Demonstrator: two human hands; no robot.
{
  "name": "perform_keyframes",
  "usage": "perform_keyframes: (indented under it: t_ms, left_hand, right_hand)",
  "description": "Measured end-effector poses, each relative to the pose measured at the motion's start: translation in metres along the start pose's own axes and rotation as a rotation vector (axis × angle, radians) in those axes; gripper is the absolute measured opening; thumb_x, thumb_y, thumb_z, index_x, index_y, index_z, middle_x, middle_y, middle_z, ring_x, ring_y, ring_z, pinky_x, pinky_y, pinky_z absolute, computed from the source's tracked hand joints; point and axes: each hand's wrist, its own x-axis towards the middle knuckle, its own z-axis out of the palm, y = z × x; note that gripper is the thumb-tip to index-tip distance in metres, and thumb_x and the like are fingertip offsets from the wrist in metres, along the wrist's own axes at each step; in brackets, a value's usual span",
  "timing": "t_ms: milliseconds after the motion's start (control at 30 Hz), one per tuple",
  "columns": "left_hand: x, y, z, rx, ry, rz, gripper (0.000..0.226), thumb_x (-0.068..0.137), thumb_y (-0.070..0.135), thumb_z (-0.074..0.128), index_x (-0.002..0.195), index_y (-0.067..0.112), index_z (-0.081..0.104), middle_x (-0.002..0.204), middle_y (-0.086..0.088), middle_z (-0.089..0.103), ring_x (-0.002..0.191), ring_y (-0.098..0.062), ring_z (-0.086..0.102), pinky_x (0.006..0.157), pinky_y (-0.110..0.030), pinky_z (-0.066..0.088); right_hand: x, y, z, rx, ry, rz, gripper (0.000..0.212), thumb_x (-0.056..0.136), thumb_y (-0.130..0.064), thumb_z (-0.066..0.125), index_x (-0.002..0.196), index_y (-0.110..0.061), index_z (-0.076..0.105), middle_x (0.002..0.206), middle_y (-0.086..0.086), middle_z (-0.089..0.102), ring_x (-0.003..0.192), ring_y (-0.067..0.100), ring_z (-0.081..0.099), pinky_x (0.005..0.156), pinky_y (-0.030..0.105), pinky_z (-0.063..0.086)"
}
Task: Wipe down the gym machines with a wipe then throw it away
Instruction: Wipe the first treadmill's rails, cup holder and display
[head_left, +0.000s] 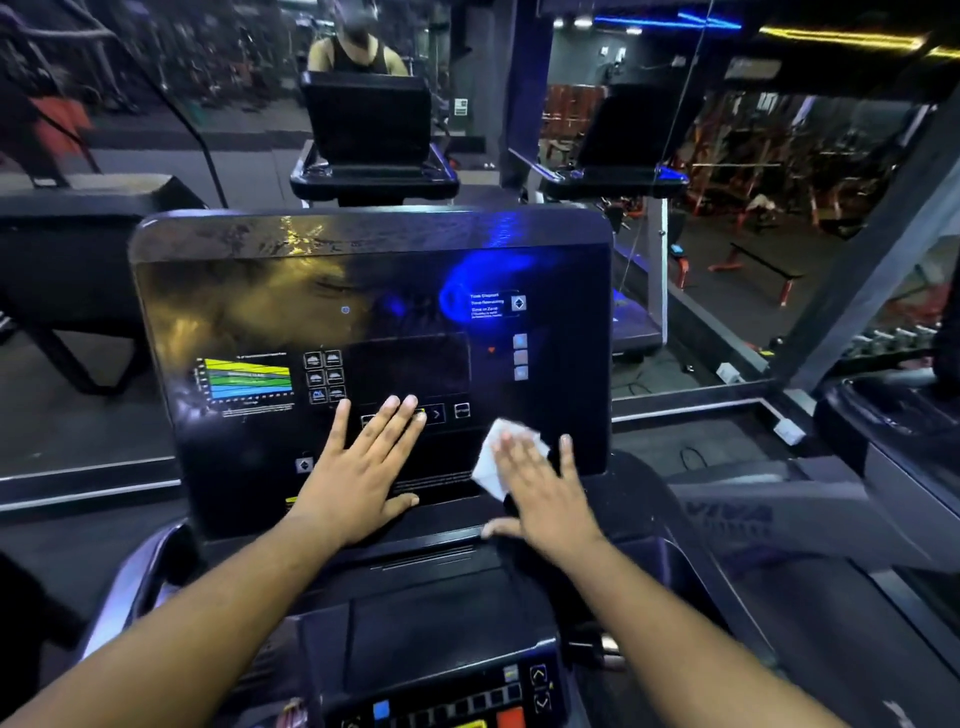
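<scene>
Head view: the right hand lies flat with fingers straight and spread, pressing a white wipe against the lower right part of the treadmill console panel. The wipe is a crumpled sheet whose long axis runs roughly up and down the panel, tilted a little to the right at the top; its upper corner points toward the panel's top right, its lower corner toward the panel's bottom edge. Most of its right half is covered by the fingers, so its full outline cannot be told.

The left hand rests flat on the panel's lower middle, fingers straight and close together, thumb out to the right, holding nothing. The 2 hands are near each other but apart.

On the panel's left is a coloured zone chart. Below the panel sits a keypad with coloured buttons. Beyond the panel a mirror shows a reflected treadmill console.
</scene>
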Motion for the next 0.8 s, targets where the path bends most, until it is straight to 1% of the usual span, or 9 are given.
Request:
perform_keyframes:
  t_ms: [100,167,300,433,500,600,633,733,800]
  left_hand:
    - [-0.015,-0.014,-0.004,0.015,-0.007,-0.029,0.106,0.082,0.069,0.061,0.162,0.012,0.022,0.171,-0.009,0.011,0.158,-0.025,0.012,0.121,-0.069,0.008]
    - [-0.022,-0.021,-0.007,0.007,-0.007,-0.053,0.113,0.077,0.069,0.072,0.162,0.011,0.024,0.171,-0.010,0.012,0.157,-0.026,0.013,0.121,-0.068,0.011]
    - [-0.036,-0.035,-0.011,-0.015,-0.023,-0.123,0.120,0.071,0.067,0.078,0.161,0.010,0.023,0.171,-0.010,0.011,0.158,-0.026,0.014,0.122,-0.067,0.012]
    - [-0.061,-0.049,-0.008,-0.022,-0.058,-0.167,0.122,0.068,0.065,0.082,0.161,0.012,0.024,0.171,-0.010,0.013,0.157,-0.026,0.015,0.120,-0.068,0.016]
    - [-0.072,-0.054,-0.006,-0.022,-0.088,-0.174,0.122,0.069,0.065,0.081,0.162,0.012,0.022,0.171,-0.009,0.012,0.158,-0.026,0.013,0.119,-0.069,0.016]
    - [-0.083,-0.058,-0.006,-0.035,-0.118,-0.206,0.121,0.071,0.064,0.080,0.163,0.013,0.019,0.172,-0.009,0.009,0.158,-0.026,0.010,0.120,-0.068,0.014]
    - [-0.085,-0.058,-0.006,-0.039,-0.125,-0.217,0.120,0.072,0.064,0.079,0.163,0.013,0.018,0.172,-0.009,0.007,0.158,-0.026,0.009,0.121,-0.068,0.013]
    - [-0.094,-0.057,-0.006,-0.049,-0.156,-0.257,0.121,0.073,0.065,0.077,0.163,0.014,0.014,0.172,-0.008,0.002,0.159,-0.025,0.004,0.122,-0.067,0.010]
    - [-0.104,-0.056,-0.003,-0.064,-0.168,-0.279,0.123,0.072,0.063,0.079,0.163,0.014,0.013,0.172,-0.008,0.001,0.159,-0.025,0.004,0.122,-0.066,0.009]
  right_hand:
    - [0.040,0.005,-0.036,0.109,0.036,0.295,0.121,0.076,-0.092,0.015,0.160,-0.005,0.004,0.167,0.010,-0.005,0.156,0.029,0.007,0.119,0.064,-0.010]
    - [0.059,-0.012,-0.050,0.190,0.017,0.371,0.128,0.073,-0.094,0.010,0.158,0.001,-0.002,0.166,0.019,-0.007,0.155,0.035,-0.001,0.118,0.061,-0.009]
    - [0.035,-0.076,-0.019,0.045,-0.135,-0.038,0.140,0.064,-0.099,0.033,0.159,0.001,0.010,0.166,0.021,-0.011,0.154,0.039,0.011,0.119,0.066,0.009]
    - [0.041,-0.068,-0.018,-0.140,-0.059,-0.273,0.129,0.064,-0.098,0.039,0.159,-0.011,0.024,0.168,0.010,0.018,0.155,0.028,0.013,0.115,0.068,0.017]
    - [0.072,-0.043,-0.048,-0.148,0.046,-0.163,0.126,0.068,-0.095,0.039,0.160,-0.011,0.016,0.166,0.011,0.021,0.154,0.027,0.009,0.116,0.071,0.009]
    - [0.117,-0.020,-0.092,0.019,0.128,0.171,0.126,0.072,-0.093,0.027,0.160,-0.009,-0.009,0.166,0.008,-0.013,0.156,0.026,-0.008,0.117,0.063,-0.019]
    - [0.124,-0.026,-0.098,0.047,0.137,0.224,0.127,0.073,-0.093,0.024,0.158,-0.007,-0.013,0.165,0.008,-0.019,0.156,0.027,-0.012,0.115,0.060,-0.021]
    - [0.119,-0.073,-0.089,0.075,0.086,0.110,0.130,0.071,-0.093,0.025,0.156,-0.004,-0.017,0.166,0.012,-0.017,0.155,0.030,-0.013,0.118,0.064,-0.012]
    - [0.100,-0.113,-0.065,0.056,0.028,-0.062,0.129,0.071,-0.091,0.031,0.160,-0.004,-0.002,0.169,0.014,-0.004,0.156,0.030,-0.004,0.120,0.068,0.005]
